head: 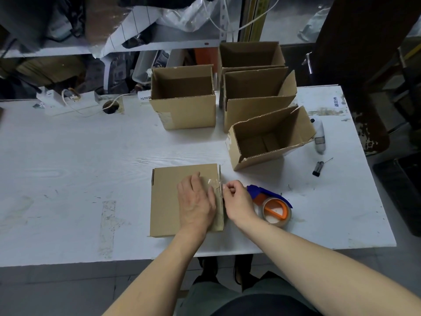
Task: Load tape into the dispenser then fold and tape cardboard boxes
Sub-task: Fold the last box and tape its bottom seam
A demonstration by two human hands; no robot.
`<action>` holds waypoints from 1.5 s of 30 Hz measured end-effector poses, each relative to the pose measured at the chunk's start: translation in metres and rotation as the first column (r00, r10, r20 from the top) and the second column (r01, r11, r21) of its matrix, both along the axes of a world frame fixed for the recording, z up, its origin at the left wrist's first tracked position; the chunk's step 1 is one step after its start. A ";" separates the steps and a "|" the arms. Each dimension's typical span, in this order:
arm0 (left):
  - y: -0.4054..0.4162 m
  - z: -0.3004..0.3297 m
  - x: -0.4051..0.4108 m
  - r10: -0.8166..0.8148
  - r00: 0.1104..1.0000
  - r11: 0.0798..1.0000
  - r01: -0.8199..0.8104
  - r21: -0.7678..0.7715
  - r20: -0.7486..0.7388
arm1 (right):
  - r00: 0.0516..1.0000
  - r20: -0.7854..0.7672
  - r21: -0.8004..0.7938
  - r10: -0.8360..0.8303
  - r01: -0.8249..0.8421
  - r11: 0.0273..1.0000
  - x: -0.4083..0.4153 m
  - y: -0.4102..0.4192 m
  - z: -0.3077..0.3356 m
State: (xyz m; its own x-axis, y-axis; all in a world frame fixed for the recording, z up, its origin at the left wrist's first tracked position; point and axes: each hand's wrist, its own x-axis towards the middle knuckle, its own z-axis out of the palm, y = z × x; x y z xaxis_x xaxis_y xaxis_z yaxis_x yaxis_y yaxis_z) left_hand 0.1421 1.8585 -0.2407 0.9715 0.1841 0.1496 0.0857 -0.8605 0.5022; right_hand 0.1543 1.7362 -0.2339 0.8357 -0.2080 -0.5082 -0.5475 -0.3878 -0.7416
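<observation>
Your forearms reach in from the near edge of the white bench [68, 179]. Left hand [196, 201] lies flat, fingers straight, pressing a clear tape strip onto the closed box [168, 201]. Right hand [237, 201] has its fingers curled at that box's right edge — apparently pinching the tape end, though this is too small to confirm. Just beside it rests the tape dispenser [271, 204], loaded with a roll. Four boxes [184, 110] stand open-topped behind — so loading looks done, and this seam is in progress.
</observation>
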 end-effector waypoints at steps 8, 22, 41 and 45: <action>0.001 0.004 0.004 0.047 0.999 0.995 -0.048 -0.082 -0.021 | 0.946 0.180 -0.300 0.270 -0.208 0.931 -0.013 -0.008 0.026; -0.003 0.025 0.016 0.051 0.971 0.994 -0.072 -0.081 -0.234 | 0.869 0.026 -0.203 0.494 -0.479 0.854 -0.025 -0.004 0.020; 0.017 0.020 -0.030 -0.155 0.987 0.988 0.155 -0.001 -0.051 | 0.815 0.014 -0.608 0.579 -0.452 0.652 -0.012 -0.091 0.022; 0.014 0.022 -0.038 -0.173 0.984 0.985 0.174 0.013 -0.037 | 0.752 -0.357 -0.667 0.554 -0.621 0.412 -0.008 -0.129 0.008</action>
